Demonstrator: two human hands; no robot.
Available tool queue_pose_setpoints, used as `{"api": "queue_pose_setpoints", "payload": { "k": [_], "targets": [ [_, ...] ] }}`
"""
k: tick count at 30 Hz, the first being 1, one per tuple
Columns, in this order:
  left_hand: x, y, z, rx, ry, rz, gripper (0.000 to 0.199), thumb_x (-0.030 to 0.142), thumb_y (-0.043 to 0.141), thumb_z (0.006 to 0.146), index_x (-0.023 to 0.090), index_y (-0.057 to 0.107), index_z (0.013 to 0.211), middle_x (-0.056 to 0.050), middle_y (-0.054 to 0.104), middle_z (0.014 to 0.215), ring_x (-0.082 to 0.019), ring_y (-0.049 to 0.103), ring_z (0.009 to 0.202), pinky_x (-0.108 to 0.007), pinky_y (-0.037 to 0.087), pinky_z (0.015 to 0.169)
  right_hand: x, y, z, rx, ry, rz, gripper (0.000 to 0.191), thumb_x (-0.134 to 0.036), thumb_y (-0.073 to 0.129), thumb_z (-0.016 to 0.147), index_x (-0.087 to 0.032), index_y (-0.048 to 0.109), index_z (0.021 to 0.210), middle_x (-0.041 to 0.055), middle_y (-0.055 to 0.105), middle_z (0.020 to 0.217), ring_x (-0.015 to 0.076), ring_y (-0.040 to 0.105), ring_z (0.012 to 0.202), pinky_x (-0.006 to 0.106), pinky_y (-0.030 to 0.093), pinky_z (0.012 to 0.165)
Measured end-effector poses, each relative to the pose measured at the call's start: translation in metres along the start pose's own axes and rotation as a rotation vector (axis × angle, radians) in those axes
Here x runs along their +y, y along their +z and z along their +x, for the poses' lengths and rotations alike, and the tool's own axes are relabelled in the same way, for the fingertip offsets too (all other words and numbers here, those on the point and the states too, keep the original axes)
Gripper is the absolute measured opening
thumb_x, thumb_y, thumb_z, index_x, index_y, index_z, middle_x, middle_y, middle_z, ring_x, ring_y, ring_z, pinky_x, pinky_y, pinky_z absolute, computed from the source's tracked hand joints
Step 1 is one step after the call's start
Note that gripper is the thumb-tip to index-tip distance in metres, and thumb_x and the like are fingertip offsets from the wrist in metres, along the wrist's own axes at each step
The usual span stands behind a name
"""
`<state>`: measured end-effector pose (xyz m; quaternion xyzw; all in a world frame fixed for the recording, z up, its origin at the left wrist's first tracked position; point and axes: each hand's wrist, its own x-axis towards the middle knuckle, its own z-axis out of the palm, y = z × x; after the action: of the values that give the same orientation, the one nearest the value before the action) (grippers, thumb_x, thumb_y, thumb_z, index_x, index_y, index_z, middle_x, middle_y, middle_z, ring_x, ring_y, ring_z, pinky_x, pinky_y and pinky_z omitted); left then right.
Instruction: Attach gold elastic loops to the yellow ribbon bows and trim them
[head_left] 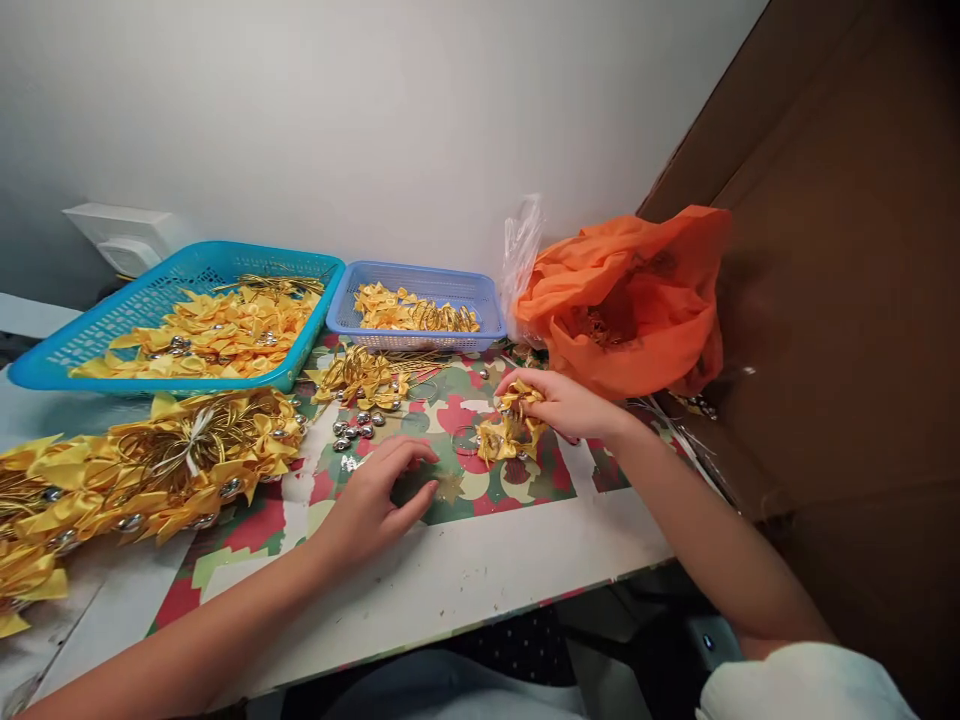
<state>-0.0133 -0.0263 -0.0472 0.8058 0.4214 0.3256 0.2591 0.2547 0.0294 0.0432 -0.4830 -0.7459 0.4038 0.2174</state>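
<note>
My right hand [568, 402] is closed on yellow ribbon bows [519, 394] at the right of the patterned paper [457, 485]. More yellow bows [508, 440] lie just under those fingers, with a small silver bell among them. My left hand [379, 492] rests over the paper's front part, fingers apart and loosely bent, holding nothing visible. Beyond it sits a cluster of silver bells [360, 428]. A heap of bows with gold cords [360, 375] lies behind the bells.
A teal basket [292, 365] and a smaller blue basket [491, 305], both with bows, stand along the wall. Bundled bows [150, 460] cover the left side. An orange bag [630, 290] stands at the back right, beside a cardboard panel [840, 300].
</note>
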Motion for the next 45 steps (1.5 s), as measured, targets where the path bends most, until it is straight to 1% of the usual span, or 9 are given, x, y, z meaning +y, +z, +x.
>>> {"api": "queue_pose_setpoints", "payload": {
  "k": [8,11,18,21,26,30,34,40,45],
  "targets": [
    [0.007,-0.002,0.009,-0.104,0.084,0.154,0.025,0.023,0.054,0.089,0.021,0.060,0.113,-0.012,0.060,0.126,-0.029,0.058,0.115,-0.046,0.049,0.094,0.041,0.012,0.009,0.145,0.085,0.182,0.029,-0.014,0.049,0.079,-0.021,0.060,0.105,0.0018,0.064,0.100,0.0166,0.063,0.090,0.030,0.052,0.080],
    [0.011,0.003,0.018,-0.152,0.102,0.198,0.031,0.027,0.055,0.090,0.023,0.060,0.120,-0.012,0.059,0.132,-0.031,0.056,0.118,-0.049,0.047,0.096,0.048,0.015,0.005,0.081,0.078,0.174,0.032,-0.015,0.055,0.078,-0.021,0.059,0.110,0.0028,0.064,0.109,0.0173,0.063,0.096,0.031,0.052,0.084],
    [0.005,0.011,0.026,-0.136,0.114,0.102,0.021,0.027,0.055,0.092,0.021,0.059,0.112,-0.009,0.067,0.115,-0.026,0.060,0.106,-0.043,0.047,0.092,0.056,0.010,-0.011,-0.182,-0.078,0.247,0.060,-0.021,0.075,0.073,-0.023,0.051,0.128,0.0067,0.063,0.126,0.0204,0.061,0.114,0.035,0.050,0.096],
    [0.006,0.006,0.025,-0.035,0.087,0.102,0.015,0.027,0.057,0.091,0.020,0.060,0.104,-0.009,0.066,0.107,-0.024,0.060,0.099,-0.040,0.048,0.087,0.054,0.008,-0.014,-0.111,-0.090,0.118,0.054,-0.030,0.078,0.074,-0.024,0.057,0.124,0.0071,0.063,0.128,0.0227,0.060,0.113,0.037,0.048,0.093],
    [0.008,0.002,0.023,-0.008,0.113,0.206,0.007,0.020,0.058,0.082,0.020,0.058,0.088,-0.005,0.060,0.086,-0.021,0.054,0.077,-0.035,0.044,0.070,0.041,0.030,-0.019,0.325,-0.276,-0.182,0.017,-0.030,0.071,0.080,-0.025,0.068,0.096,0.0043,0.070,0.100,0.0242,0.057,0.100,0.041,0.042,0.089],
    [0.005,0.005,0.021,-0.013,0.149,0.227,0.020,0.008,0.054,0.075,0.021,0.057,0.089,-0.004,0.061,0.089,-0.020,0.054,0.076,-0.035,0.043,0.071,0.031,0.056,-0.022,0.122,-0.485,-0.435,0.013,-0.033,0.077,0.076,-0.025,0.067,0.078,0.0023,0.068,0.094,0.0244,0.053,0.098,0.043,0.030,0.092],
    [0.004,0.006,0.021,-0.015,0.126,0.245,0.015,0.011,0.054,0.077,0.021,0.057,0.088,-0.004,0.061,0.088,-0.020,0.055,0.077,-0.036,0.043,0.072,0.033,0.067,-0.021,-0.029,-0.512,-0.555,0.014,-0.032,0.070,0.084,-0.022,0.067,0.076,0.0027,0.067,0.095,0.0232,0.051,0.098,0.042,0.024,0.089],
    [0.007,0.005,0.022,-0.044,0.090,0.214,0.006,0.019,0.054,0.084,0.021,0.060,0.086,-0.004,0.063,0.084,-0.019,0.053,0.073,-0.036,0.042,0.071,0.036,0.071,-0.022,-0.027,-0.520,-0.534,0.015,-0.022,0.059,0.091,-0.021,0.066,0.079,0.0022,0.068,0.093,0.0217,0.051,0.097,0.040,0.023,0.086],
    [0.007,0.006,0.023,-0.041,0.020,0.218,0.020,0.038,0.063,0.086,0.021,0.060,0.076,-0.003,0.063,0.077,-0.020,0.051,0.074,-0.036,0.041,0.070,0.035,0.080,-0.016,0.184,-0.382,-0.526,0.012,-0.031,0.065,0.087,-0.021,0.067,0.092,0.0054,0.072,0.098,0.0244,0.053,0.097,0.041,0.024,0.086]
  ]
}}
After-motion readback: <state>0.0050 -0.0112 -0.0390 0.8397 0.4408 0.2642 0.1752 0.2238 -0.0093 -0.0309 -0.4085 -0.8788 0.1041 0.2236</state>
